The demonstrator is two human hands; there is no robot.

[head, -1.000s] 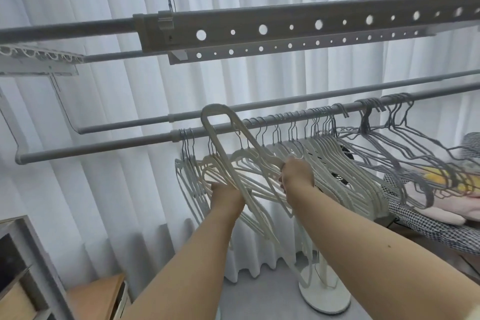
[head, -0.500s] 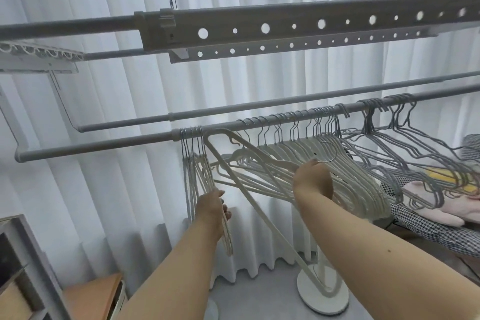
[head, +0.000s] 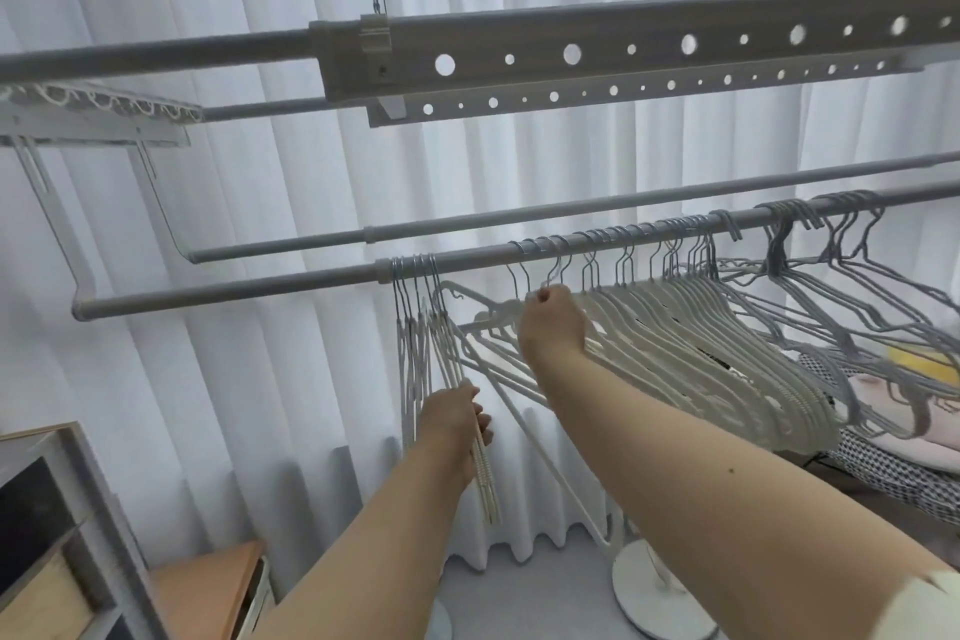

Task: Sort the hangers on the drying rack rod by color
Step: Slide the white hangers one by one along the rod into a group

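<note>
The right hand (head: 551, 327) grips a white hanger (head: 511, 382) just below the rod (head: 311, 282), between the left hand's (head: 453, 418) gripped small bunch (head: 415, 359) toward the rod's left end and the large white group (head: 701, 353) rightward.

Head camera looks forward and up, close to the drying rod (head: 571, 247).

Rod (head: 234, 290): grey, crosses mid-frame, rising toward the right.
Small white bunch (head: 415, 327): hangs straight down at centre, hooks packed together on the rod.
Left hand (head: 453, 418): lower centre, grip closed on that bunch's lower bars.
Right hand (head: 553, 327): centre, fingers curled around a white hanger's neck just below the rod.
White hangers (head: 701, 353): fanned out to the right.
Grey hangers (head: 857, 286): far right.
Curtain (head: 234, 182): white, behind everything.
</note>
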